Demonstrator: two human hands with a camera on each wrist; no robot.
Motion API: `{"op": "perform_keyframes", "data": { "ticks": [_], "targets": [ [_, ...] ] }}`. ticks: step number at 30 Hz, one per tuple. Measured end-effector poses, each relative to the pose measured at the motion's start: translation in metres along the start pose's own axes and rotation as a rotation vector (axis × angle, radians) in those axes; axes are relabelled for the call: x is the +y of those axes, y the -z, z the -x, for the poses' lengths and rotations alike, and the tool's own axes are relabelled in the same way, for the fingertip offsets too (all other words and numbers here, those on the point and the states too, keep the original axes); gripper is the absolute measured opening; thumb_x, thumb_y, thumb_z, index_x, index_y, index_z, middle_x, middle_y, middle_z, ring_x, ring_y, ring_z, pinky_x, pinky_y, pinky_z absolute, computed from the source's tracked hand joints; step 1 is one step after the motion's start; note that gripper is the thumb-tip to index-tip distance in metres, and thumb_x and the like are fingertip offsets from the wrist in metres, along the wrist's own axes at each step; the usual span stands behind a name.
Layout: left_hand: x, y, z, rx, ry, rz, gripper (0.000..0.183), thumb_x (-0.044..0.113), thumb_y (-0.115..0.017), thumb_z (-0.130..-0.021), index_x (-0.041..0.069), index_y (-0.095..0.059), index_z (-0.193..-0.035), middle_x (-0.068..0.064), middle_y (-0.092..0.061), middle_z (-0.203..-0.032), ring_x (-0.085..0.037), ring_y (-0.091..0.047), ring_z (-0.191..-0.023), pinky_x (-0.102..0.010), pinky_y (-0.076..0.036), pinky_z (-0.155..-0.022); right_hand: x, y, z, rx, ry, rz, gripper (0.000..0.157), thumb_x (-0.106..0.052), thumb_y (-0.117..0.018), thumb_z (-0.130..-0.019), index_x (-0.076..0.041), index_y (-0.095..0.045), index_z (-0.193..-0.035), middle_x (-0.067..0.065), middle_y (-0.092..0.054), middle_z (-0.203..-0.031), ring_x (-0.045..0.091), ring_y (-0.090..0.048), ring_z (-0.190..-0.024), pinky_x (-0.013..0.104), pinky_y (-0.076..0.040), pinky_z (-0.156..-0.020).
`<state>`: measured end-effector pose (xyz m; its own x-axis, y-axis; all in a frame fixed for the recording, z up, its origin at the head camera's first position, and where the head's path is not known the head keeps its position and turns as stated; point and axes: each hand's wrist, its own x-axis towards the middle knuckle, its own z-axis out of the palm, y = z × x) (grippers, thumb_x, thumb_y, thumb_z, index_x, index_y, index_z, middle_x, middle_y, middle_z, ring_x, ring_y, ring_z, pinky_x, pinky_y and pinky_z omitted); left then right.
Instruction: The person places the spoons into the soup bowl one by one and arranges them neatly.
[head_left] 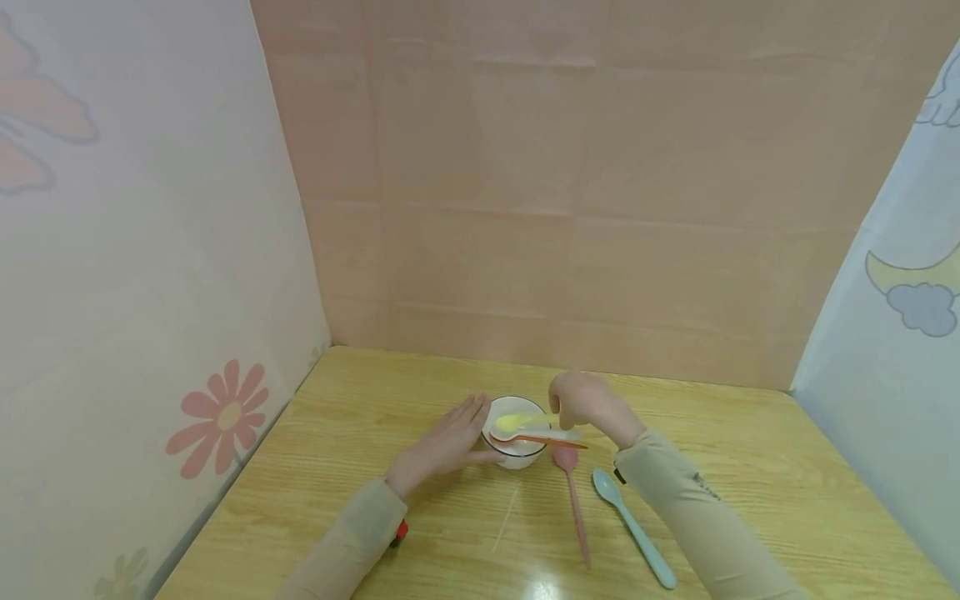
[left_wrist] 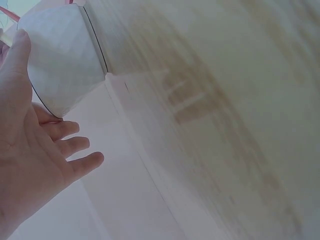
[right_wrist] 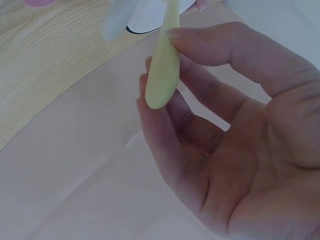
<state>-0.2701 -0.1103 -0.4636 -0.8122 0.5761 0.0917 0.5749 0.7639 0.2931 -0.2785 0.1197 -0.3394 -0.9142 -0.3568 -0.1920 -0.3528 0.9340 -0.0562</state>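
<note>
A white bowl [head_left: 512, 462] with a dark rim stands on the table. My left hand [head_left: 448, 442] holds its left side, thumb along the near wall and fingers by the far rim. In the left wrist view the thumb lies against the bowl [left_wrist: 65, 55], with the other fingers below it. My right hand [head_left: 588, 404] pinches the handle of a yellow spoon [right_wrist: 164, 75] between thumb and fingers, its yellow head [head_left: 510, 422] over the bowl. A white spoon [head_left: 504, 433] and an orange-handled spoon [head_left: 558, 442] lean in the bowl, handles pointing right.
A pink spoon [head_left: 576, 508] lies on the wooden table [head_left: 337, 450], its head near the bowl. To its right lies a light blue spoon [head_left: 637, 533], under the right forearm's side. A pinkish-brown sheet [head_left: 562, 208] stands behind the table, with patterned white sheets at both sides.
</note>
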Motion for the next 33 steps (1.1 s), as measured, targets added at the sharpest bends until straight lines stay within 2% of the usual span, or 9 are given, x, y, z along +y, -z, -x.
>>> {"op": "perform_keyframes", "data": {
  "ticks": [6, 16, 24, 33],
  "targets": [
    [0.0, -0.0009, -0.0008, 0.008, -0.005, -0.012, 0.096, 0.06, -0.057, -0.093, -0.004, -0.023, -0.155, -0.021, -0.024, -0.163, -0.04, -0.024, -0.151, -0.052, -0.032, -0.12, -0.0009, -0.0019, -0.0005, 0.005, 0.015, 0.001, 0.022, 0.007, -0.071, -0.066, -0.009, -0.07, -0.081, 0.0, -0.066, -0.082, 0.017, -0.053, -0.072, 0.03, -0.045, -0.056],
    [0.0003, -0.0023, -0.0007, -0.001, -0.001, -0.019, 0.097, 0.063, -0.055, -0.093, -0.003, -0.021, -0.156, -0.02, -0.022, -0.164, -0.039, -0.023, -0.152, -0.051, -0.031, -0.12, -0.0062, -0.0042, -0.0005, -0.007, 0.016, -0.041, 0.025, 0.012, -0.065, -0.065, -0.012, -0.064, -0.073, -0.001, -0.06, -0.077, 0.015, -0.048, -0.07, 0.027, -0.039, -0.053],
    [-0.0011, -0.0035, -0.0007, -0.02, 0.023, 0.008, 0.099, 0.066, -0.051, -0.093, 0.0, -0.017, -0.158, -0.017, -0.017, -0.166, -0.036, -0.018, -0.154, -0.05, -0.028, -0.122, -0.0095, -0.0072, -0.0003, 0.001, 0.012, -0.029, 0.022, 0.01, -0.071, -0.07, -0.011, -0.065, -0.075, 0.0, -0.062, -0.081, 0.016, -0.051, -0.071, 0.028, -0.042, -0.055],
    [-0.0007, -0.0008, 0.0006, -0.034, 0.031, 0.034, 0.098, 0.065, -0.051, -0.093, 0.001, -0.014, -0.158, -0.016, -0.014, -0.167, -0.036, -0.015, -0.155, -0.051, -0.025, -0.123, -0.0091, -0.01, -0.0034, -0.006, 0.012, -0.033, 0.024, 0.012, -0.066, -0.073, -0.011, -0.066, -0.078, 0.001, -0.063, -0.082, 0.016, -0.052, -0.071, 0.027, -0.042, -0.055]
  ]
}}
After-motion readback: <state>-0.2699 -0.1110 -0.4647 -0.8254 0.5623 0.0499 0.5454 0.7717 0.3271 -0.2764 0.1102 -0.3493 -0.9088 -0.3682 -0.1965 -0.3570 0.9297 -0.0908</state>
